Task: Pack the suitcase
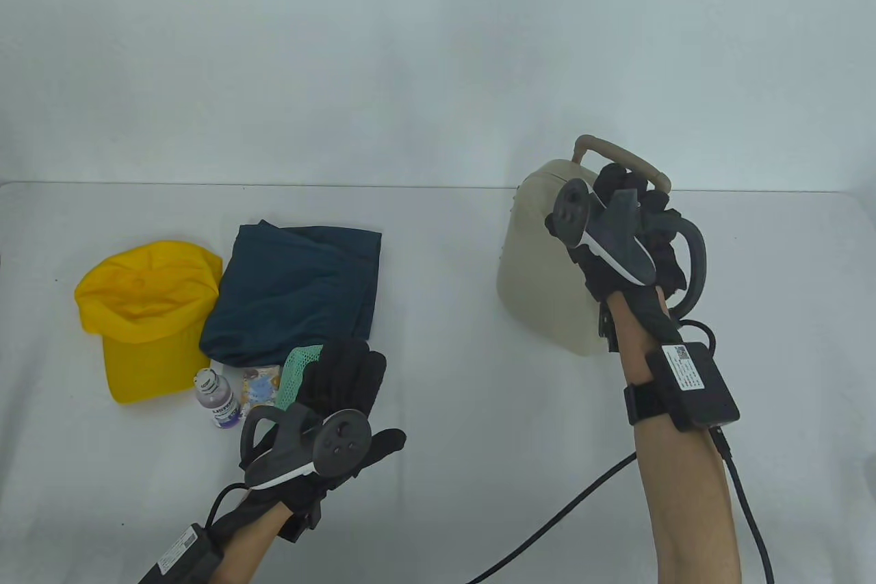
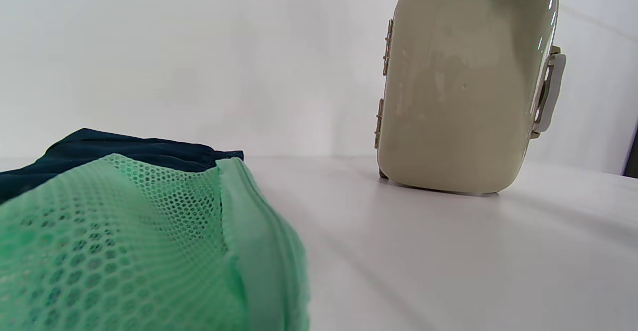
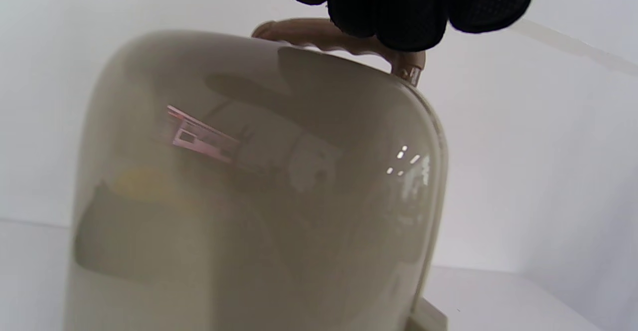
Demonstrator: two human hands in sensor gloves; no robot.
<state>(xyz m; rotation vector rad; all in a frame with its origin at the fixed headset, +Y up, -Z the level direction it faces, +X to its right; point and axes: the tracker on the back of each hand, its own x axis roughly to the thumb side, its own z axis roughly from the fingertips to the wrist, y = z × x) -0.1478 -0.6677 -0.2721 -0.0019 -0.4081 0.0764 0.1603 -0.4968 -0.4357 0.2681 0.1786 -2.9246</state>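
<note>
A beige hard-shell suitcase (image 1: 547,269) stands upright and closed on the right of the table. My right hand (image 1: 626,190) grips its tan handle (image 1: 619,153) from above; in the right wrist view the gloved fingers (image 3: 398,7) curl over the handle (image 3: 319,34) above the shell (image 3: 249,196). My left hand (image 1: 345,365) lies flat with fingers spread on a green mesh bag (image 1: 294,372), seen close in the left wrist view (image 2: 124,251). A folded dark teal garment (image 1: 294,289), a yellow cap (image 1: 147,313), a small bottle (image 1: 219,399) and a small packet (image 1: 262,387) lie at the left.
The white table's far edge (image 1: 410,187) meets a white wall. A black cable (image 1: 568,502) runs from my right forearm across the table's front. The suitcase (image 2: 458,86) shows its hinges and latch in the left wrist view, beyond the teal garment (image 2: 99,146).
</note>
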